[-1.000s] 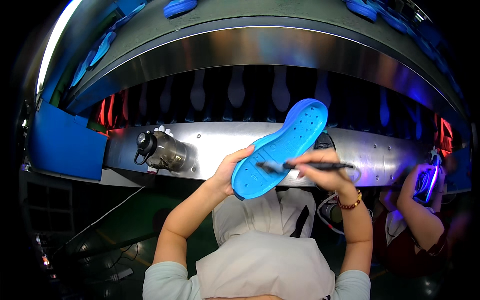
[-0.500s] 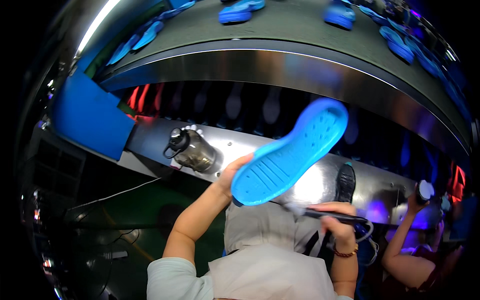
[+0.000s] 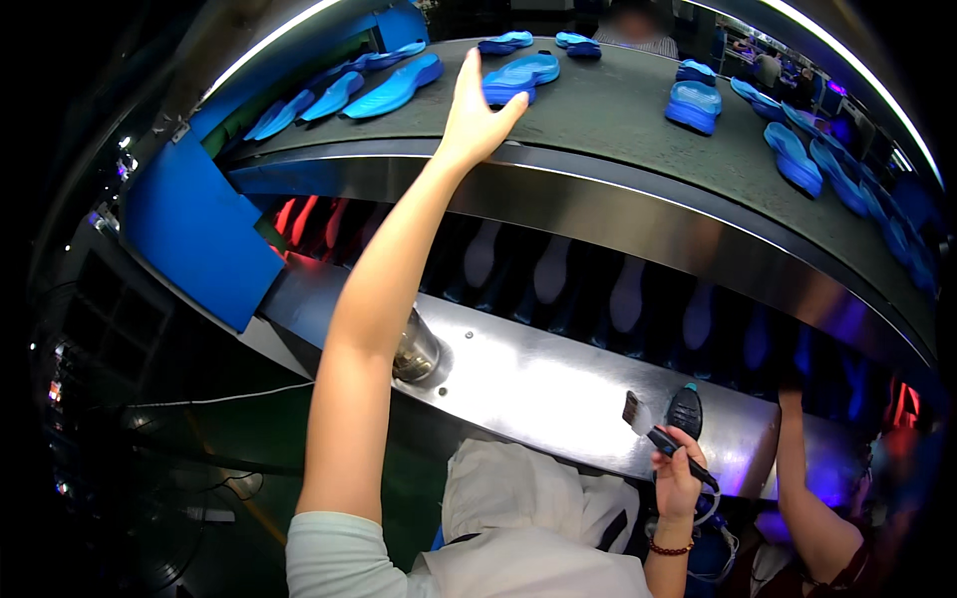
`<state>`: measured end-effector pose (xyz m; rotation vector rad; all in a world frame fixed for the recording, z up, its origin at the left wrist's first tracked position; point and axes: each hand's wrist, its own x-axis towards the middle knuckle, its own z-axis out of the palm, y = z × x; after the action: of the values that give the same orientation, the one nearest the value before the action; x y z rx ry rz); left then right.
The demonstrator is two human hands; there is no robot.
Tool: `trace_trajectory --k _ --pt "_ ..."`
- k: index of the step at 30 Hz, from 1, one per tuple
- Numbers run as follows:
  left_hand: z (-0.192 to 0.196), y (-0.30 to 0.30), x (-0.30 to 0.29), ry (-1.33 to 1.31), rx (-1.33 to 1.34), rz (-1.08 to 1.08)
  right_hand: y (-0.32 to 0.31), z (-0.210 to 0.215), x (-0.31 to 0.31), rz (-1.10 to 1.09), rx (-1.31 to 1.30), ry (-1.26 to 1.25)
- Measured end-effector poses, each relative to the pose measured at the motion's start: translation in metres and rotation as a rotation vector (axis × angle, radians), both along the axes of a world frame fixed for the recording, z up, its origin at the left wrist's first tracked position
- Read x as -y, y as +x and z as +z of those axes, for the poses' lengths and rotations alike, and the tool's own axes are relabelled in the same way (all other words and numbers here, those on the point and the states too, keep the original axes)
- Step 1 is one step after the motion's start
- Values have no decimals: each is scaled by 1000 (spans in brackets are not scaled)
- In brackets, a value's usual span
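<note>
My left hand (image 3: 483, 118) is stretched over the conveyor belt (image 3: 608, 110), thumb and fingers spread around the near end of a blue shoe sole (image 3: 526, 72) that lies there. A firm grip on the sole does not show. Low on the right, my right hand (image 3: 679, 468) is closed around a brush (image 3: 681, 456) with a black handle and a pale cord or hose. The dark bristle tip points up and left, over the metal ledge (image 3: 538, 369). Just beyond this hand, a black sole-shaped piece (image 3: 685, 411) rests on the ledge.
More blue soles (image 3: 397, 88) lie along the belt, with others (image 3: 695, 105) to the right. My left forearm partly hides a drink bottle (image 3: 417, 349) on the ledge. A co-worker's arm (image 3: 795, 458) reaches under the belt at right. A blue panel (image 3: 194, 234) stands at left.
My left hand, which held a blue sole above the ledge, has moved up and forward to the belt. My right hand has the brush tilted upward now. The view has shifted.
</note>
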<state>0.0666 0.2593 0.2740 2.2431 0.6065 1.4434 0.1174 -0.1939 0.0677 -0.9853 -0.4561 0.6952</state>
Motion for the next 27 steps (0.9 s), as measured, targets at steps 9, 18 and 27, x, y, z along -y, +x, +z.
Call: trace_trajectory --k 9,18,27 --pt "0 31 -47 312 -473 374 10 3 3 -125 -121 61" --pt "-19 -59 79 -534 714 -251 29 -1 9 -243 -143 -4" --pt "-162 -131 140 -1258 636 -1537 29 6 -6 -212 -149 -24"
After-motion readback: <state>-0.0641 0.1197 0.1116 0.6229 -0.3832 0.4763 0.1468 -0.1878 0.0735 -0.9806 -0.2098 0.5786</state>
